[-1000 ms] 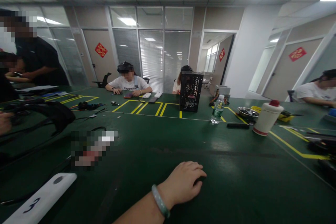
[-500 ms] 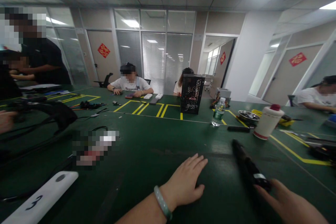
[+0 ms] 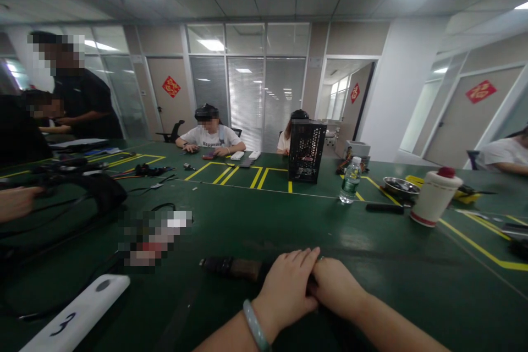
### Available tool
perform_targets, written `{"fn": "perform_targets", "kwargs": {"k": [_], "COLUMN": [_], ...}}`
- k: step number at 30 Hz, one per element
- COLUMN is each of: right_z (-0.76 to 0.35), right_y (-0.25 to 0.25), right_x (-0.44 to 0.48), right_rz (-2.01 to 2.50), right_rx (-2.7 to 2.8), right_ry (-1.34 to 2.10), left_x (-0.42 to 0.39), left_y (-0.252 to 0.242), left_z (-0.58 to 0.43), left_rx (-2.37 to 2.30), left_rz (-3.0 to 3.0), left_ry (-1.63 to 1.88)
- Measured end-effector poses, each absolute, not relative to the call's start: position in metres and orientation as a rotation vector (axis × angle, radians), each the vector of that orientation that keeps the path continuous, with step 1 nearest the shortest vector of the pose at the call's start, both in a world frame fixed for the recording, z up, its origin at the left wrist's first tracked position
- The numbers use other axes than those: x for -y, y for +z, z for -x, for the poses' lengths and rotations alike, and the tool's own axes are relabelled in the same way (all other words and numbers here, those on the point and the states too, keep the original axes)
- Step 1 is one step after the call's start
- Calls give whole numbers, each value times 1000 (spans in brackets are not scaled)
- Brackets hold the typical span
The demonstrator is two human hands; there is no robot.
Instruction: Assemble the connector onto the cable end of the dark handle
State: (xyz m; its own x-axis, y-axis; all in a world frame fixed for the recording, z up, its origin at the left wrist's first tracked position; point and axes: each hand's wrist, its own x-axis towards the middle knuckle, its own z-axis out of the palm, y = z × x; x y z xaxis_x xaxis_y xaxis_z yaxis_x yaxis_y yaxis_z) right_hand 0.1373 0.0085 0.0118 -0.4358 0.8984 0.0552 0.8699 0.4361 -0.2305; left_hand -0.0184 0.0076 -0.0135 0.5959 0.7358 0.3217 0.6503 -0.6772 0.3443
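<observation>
A long dark rod-shaped tool [image 3: 239, 268] lies crosswise just above or on the green table, its small metal tip pointing left. What kind of tool it is, I cannot make out. My left hand [image 3: 284, 286], with a pale green bangle [image 3: 254, 323] on the wrist, closes over its middle, fingers pressed together. Against those fingers, my right hand [image 3: 336, 286] is closed round the right part of the tool. Both hands hide that end and most of the right fingers.
On the left are a white bar marked 3 [image 3: 78, 313], a black strap [image 3: 109, 192] and cables. Ahead stand a black computer case [image 3: 306, 151], a water bottle [image 3: 350, 181] and a white container with a red lid [image 3: 436, 198]. Several people sit or stand round the green table [image 3: 223, 214].
My right hand has swung the tool leftward from the right side, turning it crosswise, and now meets my left hand. My left hand has gone from spread out to closed over it.
</observation>
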Motion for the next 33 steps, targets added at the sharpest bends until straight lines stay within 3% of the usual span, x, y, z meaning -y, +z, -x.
{"fn": "perform_targets", "kwargs": {"k": [9,18,33], "right_z": [-185,-157,-185], "right_y": [29,36,3], "right_x": [17,36,14], "right_rz": [1621,1889,1317], "right_rx": [2270,2521,2211], "right_ry": [194,437,959], "left_x": [-1,1,-8], "left_y": [-5,1,9], "left_z": [14,22,43], "left_rx": [-1416,-1498,-1259], "left_rz": [-2611,-2619,-2736], "left_ry": [695,571,490]}}
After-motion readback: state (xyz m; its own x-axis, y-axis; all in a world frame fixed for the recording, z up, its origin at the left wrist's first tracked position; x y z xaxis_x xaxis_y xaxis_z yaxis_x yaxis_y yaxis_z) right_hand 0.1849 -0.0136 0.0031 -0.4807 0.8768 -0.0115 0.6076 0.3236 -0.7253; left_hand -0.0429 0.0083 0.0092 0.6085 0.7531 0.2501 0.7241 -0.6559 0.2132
